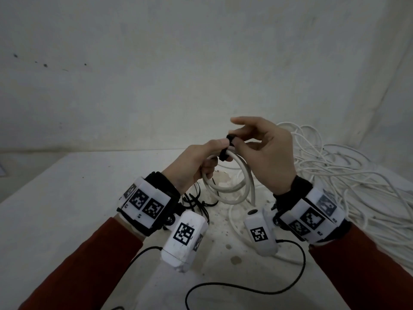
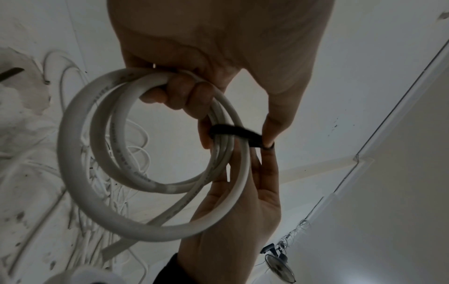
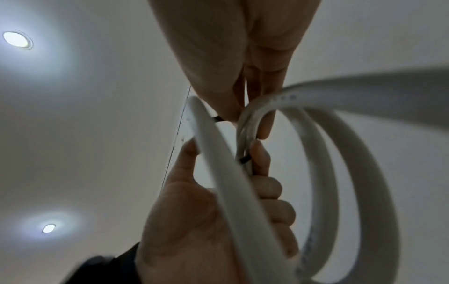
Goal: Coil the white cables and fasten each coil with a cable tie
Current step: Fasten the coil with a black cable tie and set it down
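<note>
The left hand (image 1: 196, 162) gripped the white cable coil (image 1: 225, 186) above the tabletop (image 1: 67, 198), fingers curled round it. The right hand (image 1: 268, 153) pinched the black cable tie (image 1: 225, 151) wrapped round the coil — loose cables (image 1: 346, 175) lay at three o'clock.

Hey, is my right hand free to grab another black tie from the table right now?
Probably not yet: the right hand is pinching the black tie around the coil, which the left hand grips. The spare ties lie beneath the left wrist.

Print on white cable (image 2: 116, 146) blurred, possibly "CABLE"; otherwise unreadable.
</note>
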Action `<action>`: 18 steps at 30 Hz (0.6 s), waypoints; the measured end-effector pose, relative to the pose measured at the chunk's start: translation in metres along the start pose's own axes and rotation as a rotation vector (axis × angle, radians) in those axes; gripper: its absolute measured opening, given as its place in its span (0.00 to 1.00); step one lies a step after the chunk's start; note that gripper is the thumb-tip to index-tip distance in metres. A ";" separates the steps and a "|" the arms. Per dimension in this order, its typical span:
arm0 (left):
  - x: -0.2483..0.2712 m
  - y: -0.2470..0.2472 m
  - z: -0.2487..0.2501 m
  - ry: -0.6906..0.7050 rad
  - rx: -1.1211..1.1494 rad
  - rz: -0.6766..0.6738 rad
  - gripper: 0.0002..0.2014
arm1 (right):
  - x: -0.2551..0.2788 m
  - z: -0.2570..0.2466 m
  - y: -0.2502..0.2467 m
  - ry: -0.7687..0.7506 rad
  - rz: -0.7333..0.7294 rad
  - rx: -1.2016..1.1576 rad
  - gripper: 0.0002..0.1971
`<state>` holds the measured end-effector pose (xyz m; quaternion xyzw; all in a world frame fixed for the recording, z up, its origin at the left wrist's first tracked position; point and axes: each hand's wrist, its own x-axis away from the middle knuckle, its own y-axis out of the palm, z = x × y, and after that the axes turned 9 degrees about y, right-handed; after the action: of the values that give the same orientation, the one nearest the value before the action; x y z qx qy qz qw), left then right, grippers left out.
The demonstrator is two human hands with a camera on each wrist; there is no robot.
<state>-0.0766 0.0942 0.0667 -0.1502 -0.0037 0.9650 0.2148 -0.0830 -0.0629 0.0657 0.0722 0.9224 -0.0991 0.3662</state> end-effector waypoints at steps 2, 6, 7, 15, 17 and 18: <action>0.000 0.003 -0.001 0.025 -0.009 0.032 0.17 | 0.002 -0.004 0.000 0.007 0.012 -0.030 0.18; 0.000 0.008 -0.003 0.057 -0.024 0.123 0.18 | 0.004 -0.008 -0.001 -0.074 0.017 0.004 0.17; -0.001 0.007 -0.004 0.060 -0.020 0.131 0.18 | 0.005 -0.008 0.000 -0.091 0.018 0.015 0.17; -0.004 0.004 -0.009 0.231 -0.180 0.283 0.15 | -0.002 -0.001 -0.010 0.077 -0.133 -0.087 0.17; -0.006 -0.003 -0.013 0.351 -0.322 0.369 0.17 | -0.006 -0.002 -0.014 0.195 -0.059 -0.107 0.10; -0.007 -0.006 -0.014 0.406 -0.401 0.395 0.15 | -0.007 -0.004 -0.016 0.268 -0.015 -0.094 0.06</action>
<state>-0.0640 0.0964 0.0561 -0.3761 -0.1214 0.9185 -0.0134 -0.0836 -0.0780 0.0759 0.0606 0.9672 -0.0478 0.2419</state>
